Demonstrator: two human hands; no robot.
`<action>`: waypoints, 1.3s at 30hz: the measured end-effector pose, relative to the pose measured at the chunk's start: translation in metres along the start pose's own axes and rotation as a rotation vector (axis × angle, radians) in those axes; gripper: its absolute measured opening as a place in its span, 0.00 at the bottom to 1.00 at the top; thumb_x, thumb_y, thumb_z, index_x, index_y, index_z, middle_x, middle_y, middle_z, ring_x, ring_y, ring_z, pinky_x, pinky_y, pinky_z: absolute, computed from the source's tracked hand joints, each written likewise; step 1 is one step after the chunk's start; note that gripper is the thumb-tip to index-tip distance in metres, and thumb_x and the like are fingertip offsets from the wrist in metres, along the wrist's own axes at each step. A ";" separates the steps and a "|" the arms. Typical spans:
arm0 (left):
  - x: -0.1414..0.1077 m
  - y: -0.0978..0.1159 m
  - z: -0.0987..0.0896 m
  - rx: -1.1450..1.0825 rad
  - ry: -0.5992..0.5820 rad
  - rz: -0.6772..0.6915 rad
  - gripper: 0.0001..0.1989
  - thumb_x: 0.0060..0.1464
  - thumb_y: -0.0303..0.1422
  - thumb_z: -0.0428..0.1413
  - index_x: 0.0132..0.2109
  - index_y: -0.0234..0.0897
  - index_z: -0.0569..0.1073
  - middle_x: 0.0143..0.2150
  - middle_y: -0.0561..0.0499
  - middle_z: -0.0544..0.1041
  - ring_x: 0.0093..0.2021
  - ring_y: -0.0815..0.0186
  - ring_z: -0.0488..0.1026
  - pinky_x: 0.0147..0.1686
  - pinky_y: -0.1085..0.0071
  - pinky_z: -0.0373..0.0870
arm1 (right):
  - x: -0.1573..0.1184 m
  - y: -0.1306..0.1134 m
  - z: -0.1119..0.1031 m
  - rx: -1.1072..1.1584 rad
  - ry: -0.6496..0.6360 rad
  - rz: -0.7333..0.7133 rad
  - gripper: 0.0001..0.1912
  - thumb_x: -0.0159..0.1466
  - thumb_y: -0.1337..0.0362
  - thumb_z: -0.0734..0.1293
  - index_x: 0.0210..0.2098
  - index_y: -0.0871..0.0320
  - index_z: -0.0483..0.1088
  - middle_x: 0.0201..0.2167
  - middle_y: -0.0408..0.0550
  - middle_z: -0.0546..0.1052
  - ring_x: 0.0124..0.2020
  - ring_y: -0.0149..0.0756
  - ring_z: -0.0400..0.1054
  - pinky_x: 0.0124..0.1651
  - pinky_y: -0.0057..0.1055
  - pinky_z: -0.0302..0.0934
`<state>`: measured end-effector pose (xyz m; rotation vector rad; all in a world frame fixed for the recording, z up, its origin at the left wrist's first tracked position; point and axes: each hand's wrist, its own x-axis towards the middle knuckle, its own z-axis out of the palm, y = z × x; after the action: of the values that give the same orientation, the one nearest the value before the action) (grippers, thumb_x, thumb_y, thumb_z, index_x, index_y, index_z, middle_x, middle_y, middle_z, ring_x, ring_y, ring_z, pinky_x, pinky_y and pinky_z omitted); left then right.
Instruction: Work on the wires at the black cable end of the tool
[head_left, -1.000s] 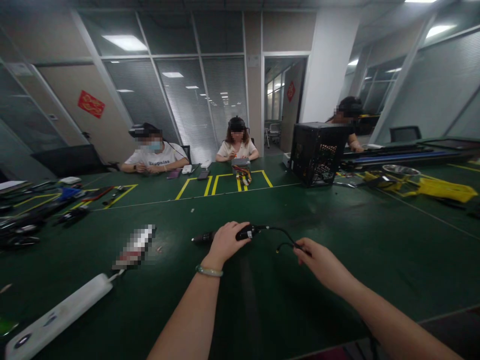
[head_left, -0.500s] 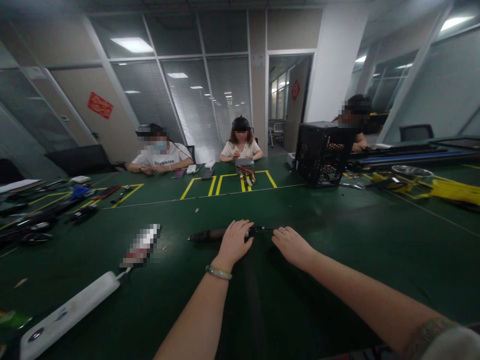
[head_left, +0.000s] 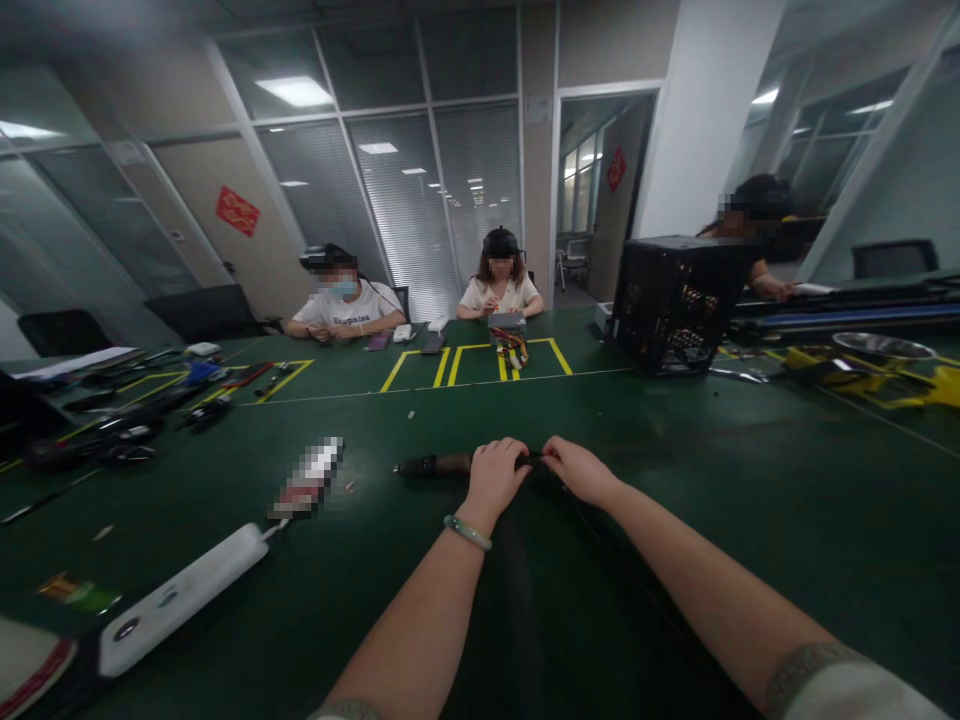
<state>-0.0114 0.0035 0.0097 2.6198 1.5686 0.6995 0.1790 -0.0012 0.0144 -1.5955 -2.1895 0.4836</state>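
A dark electric screwdriver (head_left: 435, 465) lies sideways on the green table in front of me, its tip to the left. My left hand (head_left: 496, 475) is wrapped over the body near its right end. From that end a black cable (head_left: 534, 456) comes out, and the fingers of my right hand (head_left: 574, 468) pinch it close to the tool. The cable's loose length runs down beside my right forearm. Between my two hands there is only a small gap. My fingers cover part of the screwdriver's rear.
To the left lie a white power strip (head_left: 187, 595) and a blurred-out item (head_left: 309, 478). Cables and tools (head_left: 112, 430) are heaped farther left. A black computer case (head_left: 675, 305) stands right, near a power supply (head_left: 508, 322). Several people sit across the table (head_left: 360, 410).
My right hand has slid left along the cable, closer to the screwdriver's end. My left hand keeps its grip. The whole view has shifted, so things appear farther right.
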 end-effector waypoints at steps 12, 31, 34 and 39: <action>0.001 -0.001 -0.002 0.003 0.000 0.021 0.06 0.59 0.35 0.55 0.43 0.42 0.72 0.44 0.53 0.73 0.46 0.62 0.68 0.46 0.64 0.60 | -0.006 0.006 0.015 0.222 0.106 0.077 0.08 0.63 0.60 0.64 0.39 0.55 0.73 0.34 0.44 0.78 0.33 0.34 0.71 0.35 0.28 0.61; 0.005 -0.016 0.001 -0.115 0.049 0.119 0.05 0.55 0.32 0.59 0.41 0.44 0.74 0.44 0.55 0.76 0.45 0.64 0.70 0.56 0.61 0.58 | 0.010 0.006 0.014 0.183 0.093 -0.015 0.09 0.63 0.58 0.63 0.38 0.51 0.75 0.34 0.42 0.79 0.34 0.35 0.71 0.34 0.28 0.57; 0.006 -0.016 0.003 -0.130 0.036 0.106 0.05 0.56 0.33 0.58 0.41 0.43 0.74 0.45 0.53 0.76 0.45 0.63 0.70 0.52 0.63 0.62 | 0.013 0.006 0.014 0.183 0.060 0.014 0.10 0.63 0.57 0.63 0.37 0.51 0.75 0.33 0.42 0.79 0.32 0.35 0.70 0.31 0.28 0.56; 0.006 -0.012 0.002 -0.109 0.017 0.085 0.06 0.56 0.32 0.58 0.42 0.42 0.74 0.45 0.52 0.75 0.47 0.62 0.70 0.49 0.64 0.64 | 0.013 0.005 0.013 0.189 0.034 0.037 0.10 0.63 0.57 0.63 0.37 0.52 0.75 0.31 0.42 0.78 0.29 0.33 0.69 0.29 0.27 0.54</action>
<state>-0.0183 0.0143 0.0077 2.6206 1.3883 0.7906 0.1736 0.0118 0.0021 -1.5344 -2.0264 0.6490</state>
